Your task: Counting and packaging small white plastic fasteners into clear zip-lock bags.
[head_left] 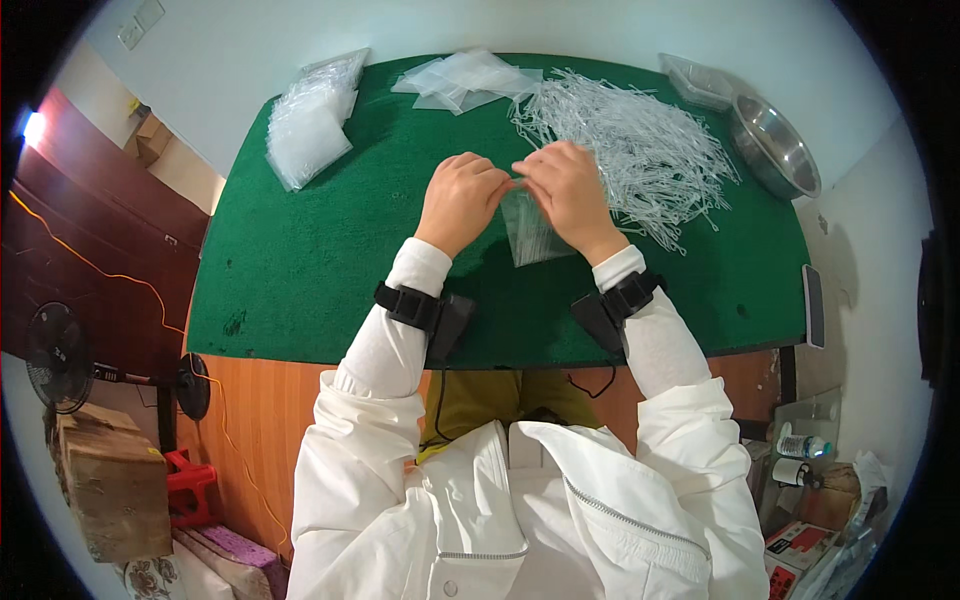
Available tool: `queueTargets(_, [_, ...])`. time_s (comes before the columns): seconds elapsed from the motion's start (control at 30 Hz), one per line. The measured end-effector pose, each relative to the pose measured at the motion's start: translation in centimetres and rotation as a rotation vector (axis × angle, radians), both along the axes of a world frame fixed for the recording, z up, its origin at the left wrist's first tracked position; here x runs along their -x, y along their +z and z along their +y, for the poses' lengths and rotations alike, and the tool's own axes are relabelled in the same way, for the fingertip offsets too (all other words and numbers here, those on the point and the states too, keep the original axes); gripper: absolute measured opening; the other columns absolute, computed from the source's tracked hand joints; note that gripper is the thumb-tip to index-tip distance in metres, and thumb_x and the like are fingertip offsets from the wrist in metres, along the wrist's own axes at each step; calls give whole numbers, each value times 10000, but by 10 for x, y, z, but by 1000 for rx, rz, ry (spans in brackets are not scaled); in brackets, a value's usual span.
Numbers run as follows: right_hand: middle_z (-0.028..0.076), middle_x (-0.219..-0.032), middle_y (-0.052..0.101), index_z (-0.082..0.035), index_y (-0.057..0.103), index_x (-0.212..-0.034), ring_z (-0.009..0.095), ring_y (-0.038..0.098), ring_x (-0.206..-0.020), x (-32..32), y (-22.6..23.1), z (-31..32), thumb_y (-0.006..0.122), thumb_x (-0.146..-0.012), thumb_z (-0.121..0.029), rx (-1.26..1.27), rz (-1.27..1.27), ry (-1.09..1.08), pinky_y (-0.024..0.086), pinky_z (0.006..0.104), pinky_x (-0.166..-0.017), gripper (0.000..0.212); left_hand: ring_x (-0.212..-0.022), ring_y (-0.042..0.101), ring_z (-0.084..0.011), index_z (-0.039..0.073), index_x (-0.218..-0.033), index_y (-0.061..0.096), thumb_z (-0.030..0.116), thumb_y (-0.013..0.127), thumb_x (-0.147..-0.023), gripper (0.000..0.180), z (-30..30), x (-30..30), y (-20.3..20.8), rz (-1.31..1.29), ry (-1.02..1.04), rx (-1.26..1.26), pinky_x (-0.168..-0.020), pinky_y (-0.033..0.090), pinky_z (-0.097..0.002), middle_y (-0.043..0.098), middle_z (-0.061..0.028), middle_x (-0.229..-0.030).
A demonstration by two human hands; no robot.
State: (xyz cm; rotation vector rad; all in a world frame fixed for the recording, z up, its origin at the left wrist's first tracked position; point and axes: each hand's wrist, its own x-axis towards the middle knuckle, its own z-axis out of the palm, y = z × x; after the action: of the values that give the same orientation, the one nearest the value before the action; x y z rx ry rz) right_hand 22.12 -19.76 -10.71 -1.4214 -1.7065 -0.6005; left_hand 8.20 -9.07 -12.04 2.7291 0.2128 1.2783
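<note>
A small clear plastic bag (532,240) with thin, pale slender pieces inside hangs between my hands over the green table. My left hand (462,203) is closed in a pinch at the left end of the bag's top edge. Close beside it, my right hand (572,198) pinches the same edge and covers part of the bag. Just beyond and to the right spreads a big heap of thin, clear or silvery pieces (650,150), some with looped ends.
Flat clear bags (465,80) lie at the table's far edge. A stack of filled bags (310,130) sits far left. On the right are a steel bowl (775,145), a clear plastic tray (698,82) and, at the table's edge, a phone-like slab (813,305).
</note>
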Motion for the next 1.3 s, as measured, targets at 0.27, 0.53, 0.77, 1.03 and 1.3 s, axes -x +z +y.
queueTargets(0.27, [36,-731,577,-89,620,-770,233,538,-787,-6,-13,4,612,-746,-167,93,-3,21,379,371,-771,82,-743,557,-227,64,-705,609,167,636,-745,114,-4,-2,4,-30,-22,-26,-697,441,-355,564,-38,-696])
queueTargets(0.53, [40,-747,600,-74,620,-768,231,554,-765,-9,-10,0,637,-743,-140,102,-32,-17,398,356,-729,73,-734,559,-229,62,-715,625,160,650,-731,102,2,0,4,-39,-22,-17,-693,443,-352,584,-37,-702])
queueTargets(0.77, [53,-752,623,-54,631,-748,240,556,-737,-23,-12,-2,619,-752,-113,168,187,15,421,342,-687,61,-725,560,-244,55,-713,637,147,649,-726,94,8,4,3,-50,-14,78,-661,450,-362,598,-51,-682])
queueTargets(1.03, [83,-752,623,-17,632,-780,225,569,-740,-25,-13,-4,615,-769,-98,178,399,26,435,307,-684,84,-752,558,-270,30,-757,638,120,629,-748,90,9,8,0,-1,10,212,-670,455,-367,607,-84,-731])
queueTargets(1.3, [90,-752,621,-13,631,-791,219,575,-719,-16,-13,-4,622,-773,-93,179,488,37,440,295,-665,82,-776,556,-277,22,-783,631,124,630,-755,105,0,8,6,22,17,216,-686,453,-369,604,-90,-751])
